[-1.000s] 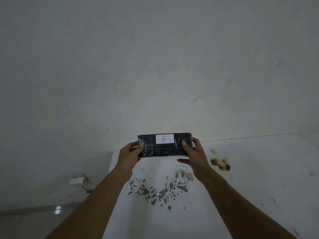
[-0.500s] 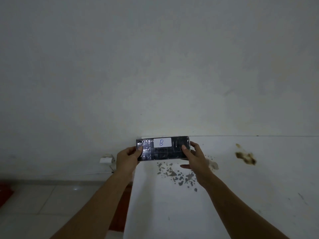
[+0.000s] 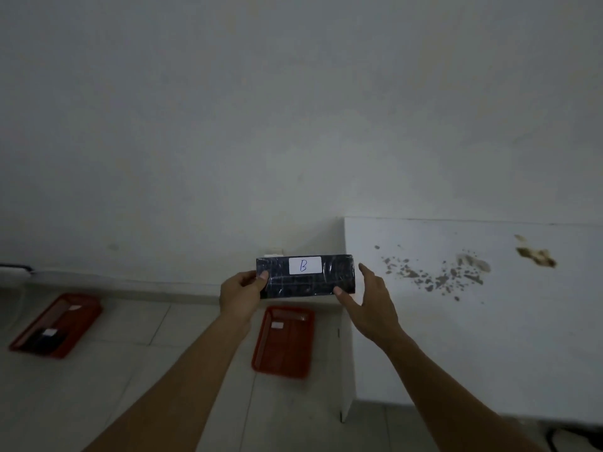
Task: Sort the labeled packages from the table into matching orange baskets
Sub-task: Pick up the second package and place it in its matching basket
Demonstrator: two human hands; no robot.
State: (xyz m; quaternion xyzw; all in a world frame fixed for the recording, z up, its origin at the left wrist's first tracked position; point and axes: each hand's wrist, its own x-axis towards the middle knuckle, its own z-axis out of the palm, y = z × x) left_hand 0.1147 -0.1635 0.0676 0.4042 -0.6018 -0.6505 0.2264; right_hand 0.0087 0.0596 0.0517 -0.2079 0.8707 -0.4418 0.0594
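Black film wraps the package (image 3: 305, 276), a flat oblong held level in the air, with a white label (image 3: 305, 265) on its far edge marked "B". It sits left of the table's left end and above the floor. The left hand (image 3: 240, 293) has a closed grip on the package's left end, thumb on the upper face. The right hand (image 3: 370, 303) is at the right end with fingers spread wide; its thumb tip meets the near right corner, so the grip there is loose and apart. Directly below the package, on the pale tiled floor (image 3: 114, 370), lies an orange basket (image 3: 283, 341) with a small white tag at its far end, its letter too blurred to read. A second orange basket (image 3: 57, 325) lies far to the left and holds a dark package with a white label. The white table (image 3: 473, 337) on the right carries grey specks and a brown stain.
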